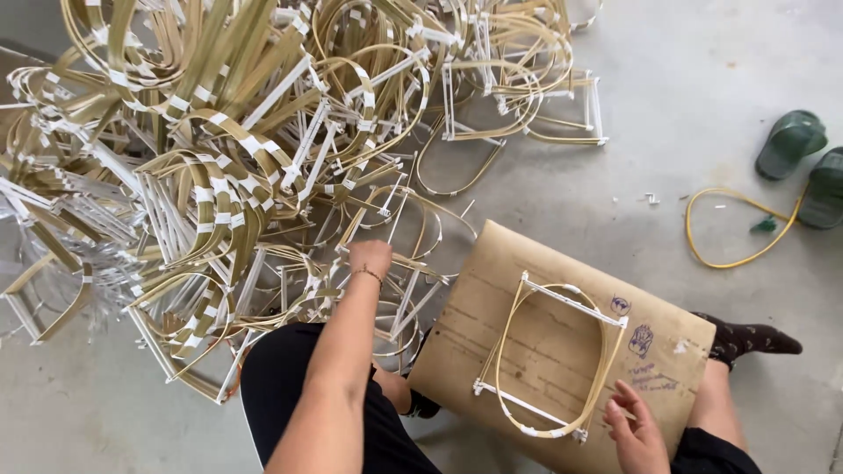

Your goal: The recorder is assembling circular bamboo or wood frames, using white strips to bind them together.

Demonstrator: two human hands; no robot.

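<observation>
Left hand [370, 257] among bamboo frames [219, 158]

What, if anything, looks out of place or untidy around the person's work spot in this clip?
A few things. A loose yellow strip lies curled on the floor, well apart from the big tangled heap of bamboo frames, with a small white scrap nearby. Two green sandals sit beside it. The frame on the board looks intact.

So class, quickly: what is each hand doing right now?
Left hand: reaching into the pile of bamboo frames; grip cannot be told.
Right hand: open, fingers touching the bamboo frame on the board.
</observation>
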